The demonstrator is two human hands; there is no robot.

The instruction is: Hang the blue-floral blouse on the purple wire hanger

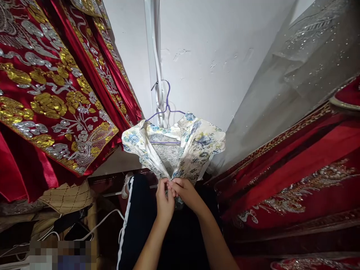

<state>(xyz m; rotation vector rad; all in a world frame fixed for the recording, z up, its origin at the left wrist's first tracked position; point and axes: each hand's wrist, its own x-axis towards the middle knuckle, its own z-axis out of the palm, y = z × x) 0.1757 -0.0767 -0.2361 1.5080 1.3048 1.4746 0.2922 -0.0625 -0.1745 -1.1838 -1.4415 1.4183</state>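
Observation:
A short-sleeved floral shirt (197, 144), white with blue and yellow flowers, hangs on a purple wire hanger (168, 107) in front of me. Its front edges spread in a V at the neck and come together lower down. At that meeting point my left hand (165, 195) pinches the shirt's front edge. My right hand (182, 189) is closed on the other edge, its fingers touching those of the left. Whatever lies between the fingertips, such as a button, is too small to make out.
Red embroidered garments (67, 101) hang at the left, and more red garments (298, 187) at the right beside a sheer sparkling fabric (284, 71). A white strap (157, 56) runs down the wall behind the hanger. A white cable (104, 221) curves at lower left.

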